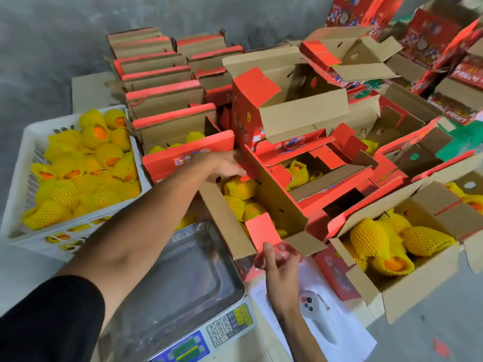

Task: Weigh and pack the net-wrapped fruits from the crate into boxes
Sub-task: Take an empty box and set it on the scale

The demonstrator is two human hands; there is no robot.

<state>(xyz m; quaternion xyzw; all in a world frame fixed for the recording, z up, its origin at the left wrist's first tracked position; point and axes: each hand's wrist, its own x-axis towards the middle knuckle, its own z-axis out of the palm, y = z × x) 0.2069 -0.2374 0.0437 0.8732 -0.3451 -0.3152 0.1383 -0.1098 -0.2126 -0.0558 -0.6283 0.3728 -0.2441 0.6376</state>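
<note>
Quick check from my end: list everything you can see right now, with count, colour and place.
Crate: one, white, far left, full of fruits.
Fruits: many, orange in yellow nets, in the crate and in several boxes.
Held box: one, red outside, brown inside, centre, open, partly filled.
Other boxes: many, red and brown, behind and right, some holding fruits.
Flat boxes: a stack, red-edged, back left.
Scale: one, steel pan, keypad, bottom centre, pan bare.
Papers: white, under the right arm.
Controller: one, white, on the papers.
Left hand: grips the box's far end.
Right hand: pinches the near red flap.
</note>
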